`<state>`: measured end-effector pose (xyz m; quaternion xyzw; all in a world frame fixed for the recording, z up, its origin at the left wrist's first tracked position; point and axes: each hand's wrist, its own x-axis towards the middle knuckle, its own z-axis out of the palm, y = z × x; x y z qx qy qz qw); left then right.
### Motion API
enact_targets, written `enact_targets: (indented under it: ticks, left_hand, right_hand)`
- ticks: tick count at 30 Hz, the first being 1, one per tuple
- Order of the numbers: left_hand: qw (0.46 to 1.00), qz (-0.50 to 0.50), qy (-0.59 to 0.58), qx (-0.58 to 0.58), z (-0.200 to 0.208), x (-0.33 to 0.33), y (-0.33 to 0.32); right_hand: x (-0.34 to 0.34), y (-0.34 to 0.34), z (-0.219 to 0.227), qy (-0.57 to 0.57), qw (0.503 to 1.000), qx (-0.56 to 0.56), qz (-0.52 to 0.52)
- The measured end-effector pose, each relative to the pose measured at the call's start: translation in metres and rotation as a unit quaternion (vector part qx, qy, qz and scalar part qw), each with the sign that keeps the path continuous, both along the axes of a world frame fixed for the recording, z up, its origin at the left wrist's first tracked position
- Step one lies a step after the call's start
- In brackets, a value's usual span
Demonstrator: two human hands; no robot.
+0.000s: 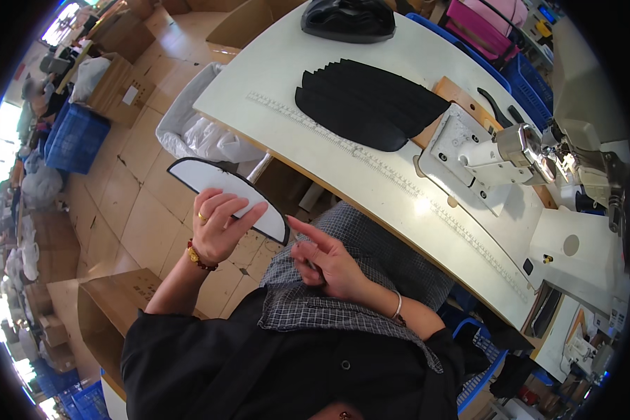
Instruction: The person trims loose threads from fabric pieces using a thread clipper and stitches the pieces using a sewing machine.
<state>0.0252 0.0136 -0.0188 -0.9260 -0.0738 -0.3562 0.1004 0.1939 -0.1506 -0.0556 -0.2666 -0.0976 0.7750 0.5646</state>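
Note:
My left hand [220,222] pinches a half-moon-shaped white fabric piece [220,187] with black edging, held up off the table's near edge. Thumb and fingers grip its straight lower side. Just right of the piece's lower right corner is my right hand [331,264], index finger stretched toward that corner and the other fingers curled in. Something small and thin may be in those curled fingers, but I cannot make it out. A fanned stack of black half-moon pieces [367,105] lies on the white sewing table [259,77].
A sewing machine [532,157] stands on the table's right, with dark-handled snips [495,106] behind it. A printed ruler strip [399,175] runs along the tabletop. At the back sits a black moulded object [348,19]. A white-lined bin [203,133] and cardboard box [115,301] stand left.

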Motion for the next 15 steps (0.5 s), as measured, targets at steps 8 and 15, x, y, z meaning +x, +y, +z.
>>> enact_targets:
  ticks: [8, 15]
  left_hand:
    - [0.997, 0.072, 0.004, 0.017, 0.002, -0.003, -0.005]
    - [0.992, 0.122, 0.029, -0.014, -0.003, -0.001, -0.014]
  right_hand:
    - [0.001, 0.0, -0.001, 0.02, 0.998, -0.007, -0.053]
    - [-0.005, 0.001, 0.001, 0.014, 0.999, 0.0, -0.043]
